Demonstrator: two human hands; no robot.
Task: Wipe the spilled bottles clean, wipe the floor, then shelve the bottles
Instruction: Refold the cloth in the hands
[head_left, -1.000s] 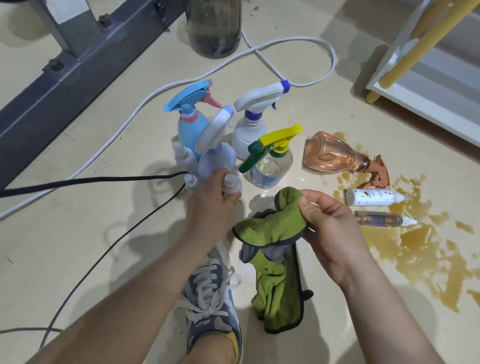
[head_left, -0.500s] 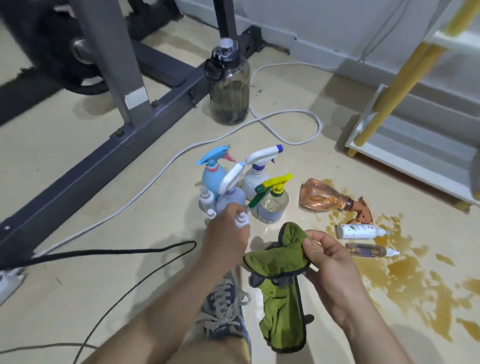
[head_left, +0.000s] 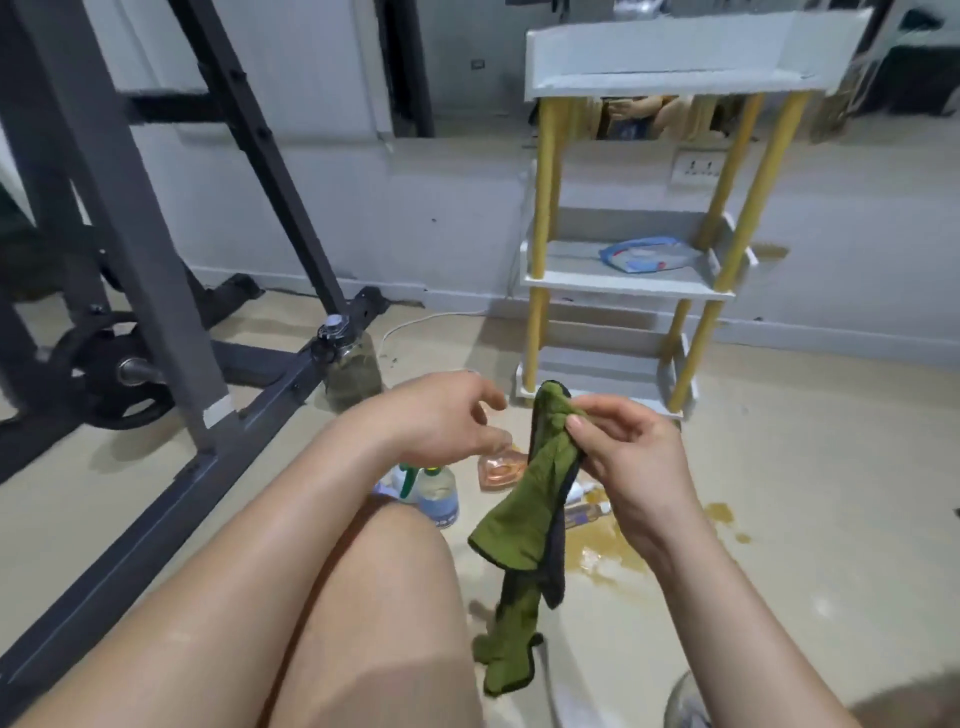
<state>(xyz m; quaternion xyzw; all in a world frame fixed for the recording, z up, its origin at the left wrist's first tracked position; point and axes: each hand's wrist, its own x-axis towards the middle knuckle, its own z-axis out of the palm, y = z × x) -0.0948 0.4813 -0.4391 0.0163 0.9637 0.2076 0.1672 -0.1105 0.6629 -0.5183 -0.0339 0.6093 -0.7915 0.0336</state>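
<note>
My right hand (head_left: 628, 457) pinches the top of a green cloth (head_left: 530, 514), which hangs down in front of the spill. Raised to the left of the cloth, my left hand (head_left: 441, 415) holds nothing and its fingers are loosely curled. Below the hands, a clear spray bottle (head_left: 436, 493) stands upright on the floor. A peach spray bottle (head_left: 501, 467) lies on its side beside it. Two small bottles (head_left: 587, 506) lie at the edge of a brown puddle (head_left: 613, 556), partly hidden by the cloth. A white shelf unit (head_left: 623, 280) with yellow posts stands by the wall.
A dark gym frame (head_left: 171, 291) with a weight plate (head_left: 111, 374) fills the left. A large dark water jug (head_left: 350, 369) stands by its base. A blue-and-white pack (head_left: 644, 254) lies on the middle shelf. My bare legs (head_left: 332, 623) fill the lower foreground.
The view has tilted up from the floor to the shelf. My left hand has let go of the small bottle among the sprayers and risen. The cloth is lifted higher.
</note>
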